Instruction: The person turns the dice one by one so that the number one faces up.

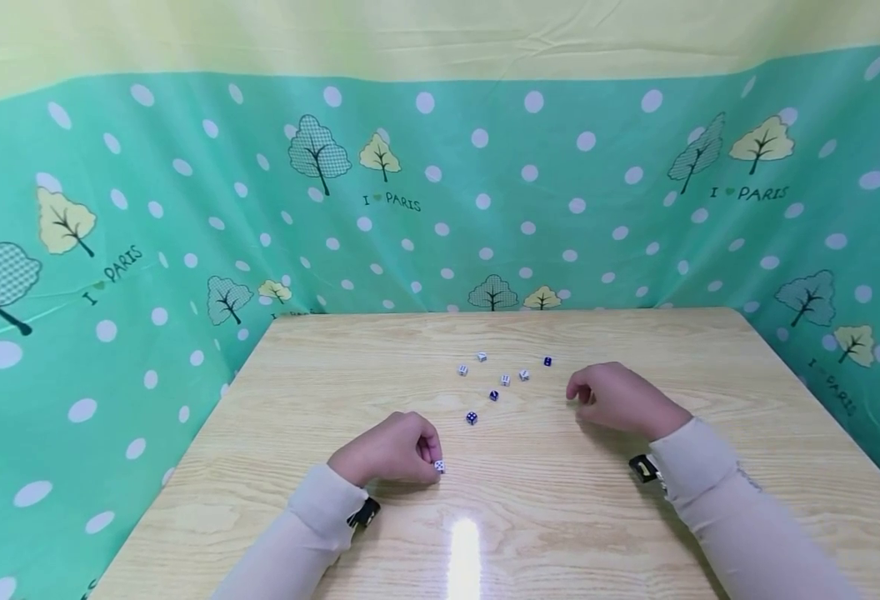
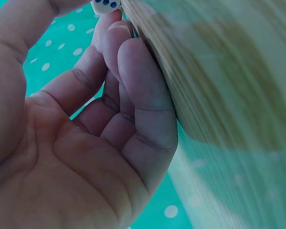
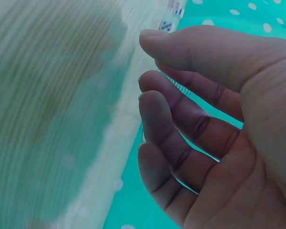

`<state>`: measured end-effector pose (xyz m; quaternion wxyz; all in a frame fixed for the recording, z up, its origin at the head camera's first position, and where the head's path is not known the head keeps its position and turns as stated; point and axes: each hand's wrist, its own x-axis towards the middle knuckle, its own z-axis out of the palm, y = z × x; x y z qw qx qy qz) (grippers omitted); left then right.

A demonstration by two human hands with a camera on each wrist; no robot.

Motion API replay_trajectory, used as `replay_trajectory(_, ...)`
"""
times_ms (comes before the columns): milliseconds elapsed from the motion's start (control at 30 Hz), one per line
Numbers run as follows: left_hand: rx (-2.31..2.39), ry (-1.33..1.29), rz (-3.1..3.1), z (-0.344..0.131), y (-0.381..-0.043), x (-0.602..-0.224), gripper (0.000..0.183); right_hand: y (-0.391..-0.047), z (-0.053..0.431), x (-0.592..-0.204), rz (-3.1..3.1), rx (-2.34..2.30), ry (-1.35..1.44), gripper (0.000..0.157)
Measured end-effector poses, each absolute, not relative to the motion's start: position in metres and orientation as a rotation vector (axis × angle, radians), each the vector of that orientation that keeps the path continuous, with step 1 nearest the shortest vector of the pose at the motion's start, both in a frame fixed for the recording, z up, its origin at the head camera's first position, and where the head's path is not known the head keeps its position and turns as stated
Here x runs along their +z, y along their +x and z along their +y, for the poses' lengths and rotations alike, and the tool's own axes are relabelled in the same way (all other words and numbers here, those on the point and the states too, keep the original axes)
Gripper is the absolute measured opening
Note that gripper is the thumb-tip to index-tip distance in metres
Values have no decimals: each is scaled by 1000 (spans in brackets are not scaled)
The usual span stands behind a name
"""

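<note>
Between thumb and fingertips my left hand [image 1: 395, 450] pinches a white die [image 1: 440, 467] with blue pips, low over the table. The same die shows at the top edge of the left wrist view, while the other fingers lie along the tabletop. My right hand [image 1: 623, 398] rests at the table with loosely bent fingers and nothing between them. Nearest to it is a dark blue die [image 1: 547, 362]. Another blue die [image 1: 472, 418] lies beyond the left hand, and a third blue die [image 1: 494, 396] sits a little farther back.
Several white dice lie in a loose group near the table's middle, among them one die [image 1: 505, 380] and another die [image 1: 462, 370]. A green dotted curtain [image 1: 402, 283] encloses the wooden table [image 1: 320, 367] at the back and sides.
</note>
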<state>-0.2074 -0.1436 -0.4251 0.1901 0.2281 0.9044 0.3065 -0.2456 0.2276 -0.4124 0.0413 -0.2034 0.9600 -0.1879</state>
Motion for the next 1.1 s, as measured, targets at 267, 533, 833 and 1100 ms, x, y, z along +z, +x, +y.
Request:
replay_trajectory(267,865,642,2538,-144,-208,-425,17,-252,199,-413,2935,-584,-682,19)
replay_trajectory(533,863,646,2541,-144,-208,-426,17,-254,172,-409,2916,-584,-739,20)
replay_trajectory(833,856,643,2541,-143,-208,-427,18,-257,143,-408,2869,-610,-804,19)
replay_trajectory(1100,842,652,2539,-142,-208,-426,17,-256,116,-410,2854,-573,-832,18)
